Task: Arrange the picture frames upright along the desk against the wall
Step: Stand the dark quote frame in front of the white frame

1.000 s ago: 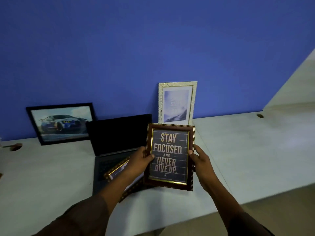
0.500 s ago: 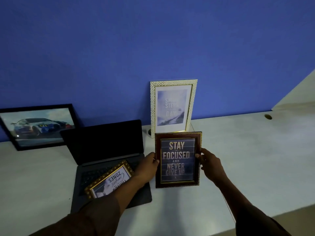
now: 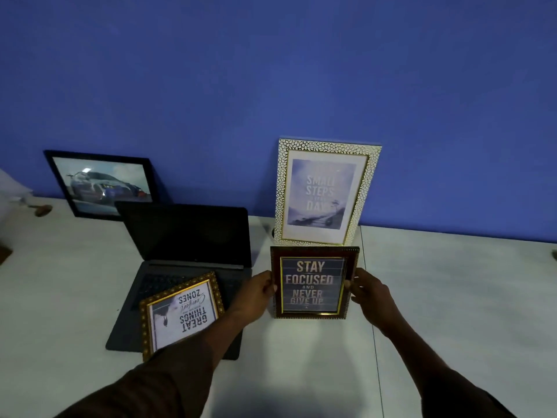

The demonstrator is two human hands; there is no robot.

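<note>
A dark brown frame reading "Stay focused and never give up" stands upright on the white desk, in front of a white patterned frame that leans on the blue wall. My left hand grips its left edge and my right hand grips its right edge. A gold frame reading "Great things" lies flat, upside down to me, on the laptop keyboard. A black frame with a car picture leans against the wall at the left.
An open black laptop sits left of the held frame, its screen facing me. A small brown object lies at the far left by the wall. A seam runs down the desk right of the held frame.
Both hands have carried the brown frame away from me and lowered it until its bottom edge rests on the desk before the white frame. The camera has moved closer to the wall.
</note>
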